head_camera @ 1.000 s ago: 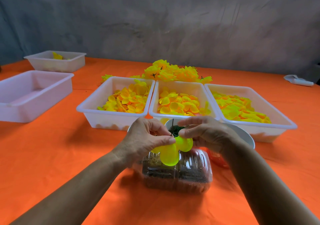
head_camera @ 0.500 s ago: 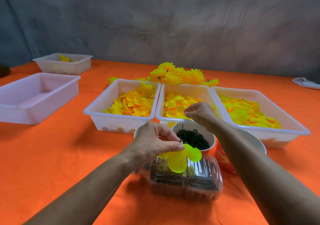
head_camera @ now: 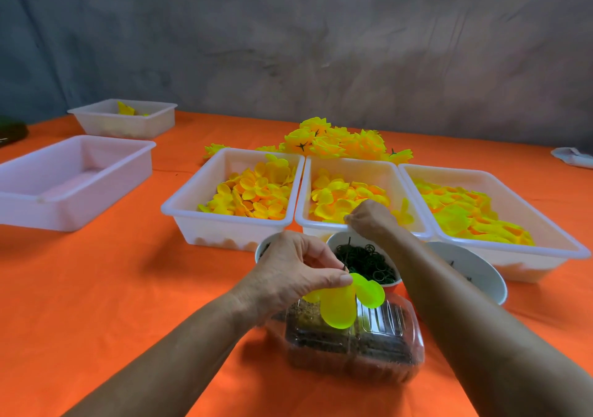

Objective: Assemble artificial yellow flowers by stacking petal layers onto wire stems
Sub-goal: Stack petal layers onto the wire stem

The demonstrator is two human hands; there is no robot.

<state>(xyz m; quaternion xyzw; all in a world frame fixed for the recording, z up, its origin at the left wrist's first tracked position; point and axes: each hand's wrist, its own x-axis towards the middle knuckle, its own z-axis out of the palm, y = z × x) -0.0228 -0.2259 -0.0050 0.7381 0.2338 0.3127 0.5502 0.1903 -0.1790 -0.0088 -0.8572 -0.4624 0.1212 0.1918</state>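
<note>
Left hand (head_camera: 290, 275) pinches wire stem (head_camera: 347, 258) with lime petal layer (head_camera: 340, 304); right hand (head_camera: 369, 216) curled over middle petal tray (head_camera: 349, 166), grasp unclear.
Left: spare tray (head_camera: 77, 189), open orange cloth (head_camera: 96, 288). Under the hands: clear box (head_camera: 378, 352), ring cup (head_camera: 365, 261). Right: bowl (head_camera: 475, 272), tray (head_camera: 500, 189) near edge.

- An orange cloth (head_camera: 96, 288) covers the worktop.
- A grey, wrinkled backdrop (head_camera: 321, 47) hangs behind it.
- An empty-looking white tub (head_camera: 19, 205) sits at the far left.
- A dark object (head_camera: 11, 129) lies at the left edge.
- A pale folded thing (head_camera: 574, 157) rests far right.
</note>
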